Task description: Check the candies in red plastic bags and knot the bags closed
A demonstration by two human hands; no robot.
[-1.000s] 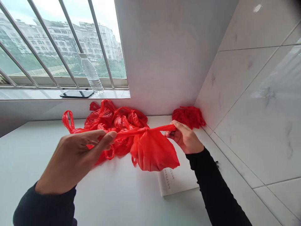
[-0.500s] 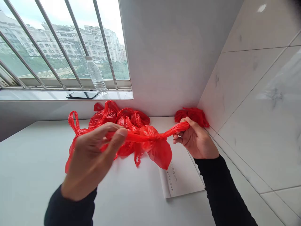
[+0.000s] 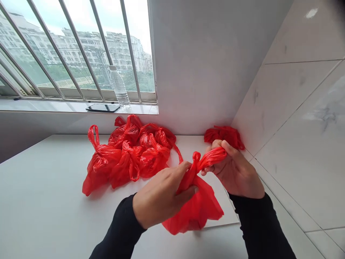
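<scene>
A red plastic bag hangs between my hands, its neck twisted and its handles gathered at the top. My left hand is closed around the bag just below the knotted part, thumb toward the front. The twisted handle end is pinched in my right hand, up and to the right of the left one. Under the bag lies an open white notebook, mostly covered by the bag. Several tied red bags sit grouped on the white table behind and left of my hands.
A flat pile of red bags lies in the back right corner by the tiled wall. On the windowsill stand a clear water bottle and a dark phone lying flat. The white table spreads to the left.
My left hand has moved right and down, from the stretched handle to the bag's neck, near my right hand. The bag now hangs lower and looks fuller. The view has shifted slightly.
</scene>
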